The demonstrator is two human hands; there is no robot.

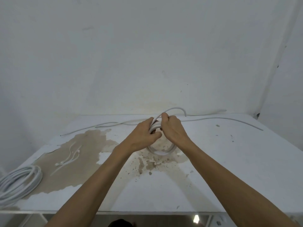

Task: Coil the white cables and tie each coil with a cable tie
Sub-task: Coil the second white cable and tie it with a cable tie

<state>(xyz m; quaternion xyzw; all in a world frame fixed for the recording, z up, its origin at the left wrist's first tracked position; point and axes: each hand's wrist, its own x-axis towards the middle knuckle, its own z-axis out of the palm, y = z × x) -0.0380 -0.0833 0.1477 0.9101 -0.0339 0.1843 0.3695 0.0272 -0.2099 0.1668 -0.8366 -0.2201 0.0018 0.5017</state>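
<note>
We hold a coil (pixel 161 149) of white cable upright over the middle of the table (pixel 229 169), its ring standing on edge with the open face turned toward us and its lower arc just above or on the tabletop; we cannot tell which. Our left hand (pixel 142 136) curls round the top of the coil, fingers wrapped over the bundled turns. Our right hand (pixel 173 128) is closed tight on the same spot from the right, pinching the cable's loose tail (pixel 176 109), which arches up and to the right and droops at its tip.

A loose cable (pixel 229 120) lies along the far edge, its long axis running left to right near the wall (pixel 147 54), with its right end bending toward us. A second, finished-looking coil (pixel 19 181) lies flat at the near left corner. Between it and our hands, a few cable ties (pixel 68 158) lie scattered, mostly pointing far-right to near-left.

The table is white with large brown patches where the coating has peeled. The wall behind is pale and scuffed, meeting another wall at the right.
</note>
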